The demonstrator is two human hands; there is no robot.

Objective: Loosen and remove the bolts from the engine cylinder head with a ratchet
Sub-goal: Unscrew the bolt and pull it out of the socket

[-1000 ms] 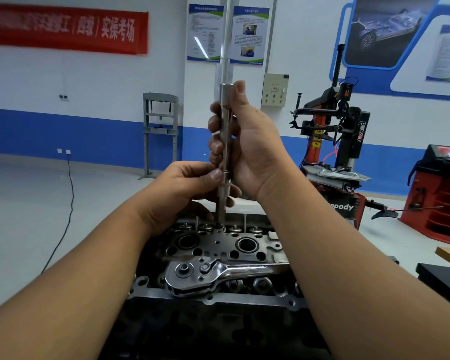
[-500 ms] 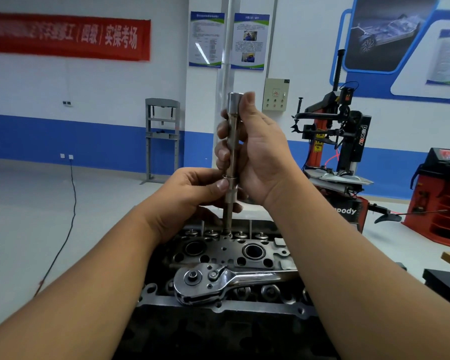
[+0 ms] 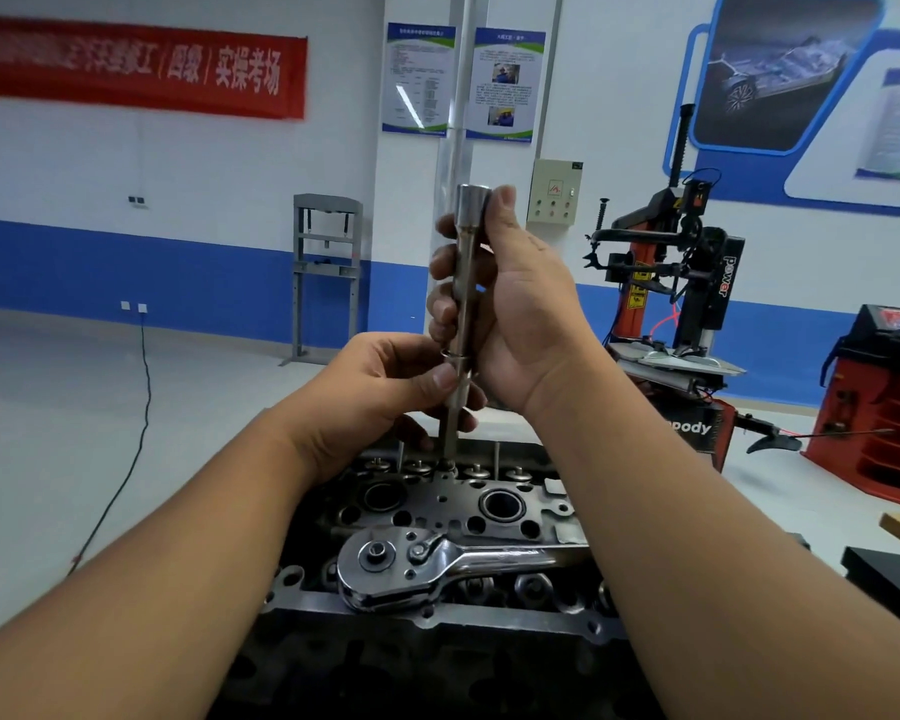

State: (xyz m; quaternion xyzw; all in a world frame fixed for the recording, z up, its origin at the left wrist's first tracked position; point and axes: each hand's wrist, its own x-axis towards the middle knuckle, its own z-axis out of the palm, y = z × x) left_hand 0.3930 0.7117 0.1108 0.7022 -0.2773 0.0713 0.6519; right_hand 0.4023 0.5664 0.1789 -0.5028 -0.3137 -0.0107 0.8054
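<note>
Steel extension bar (image 3: 462,324) upright, right hand (image 3: 510,314) gripping, left hand (image 3: 385,392) pinching

My right hand (image 3: 515,314) grips the upper part of an upright extension bar (image 3: 463,304); my left hand (image 3: 380,392) pinches it lower down. Its tip meets the cylinder head (image 3: 489,504), where the ratchet (image 3: 437,563) lies flat, untouched.

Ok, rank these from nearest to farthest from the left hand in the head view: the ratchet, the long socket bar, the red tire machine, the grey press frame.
1. Long socket bar: pinched by the left hand.
2. Ratchet: lying on the cylinder head, below the hand.
3. Grey press frame by the far wall and red tire machine at right: both well behind; too close to call.
</note>
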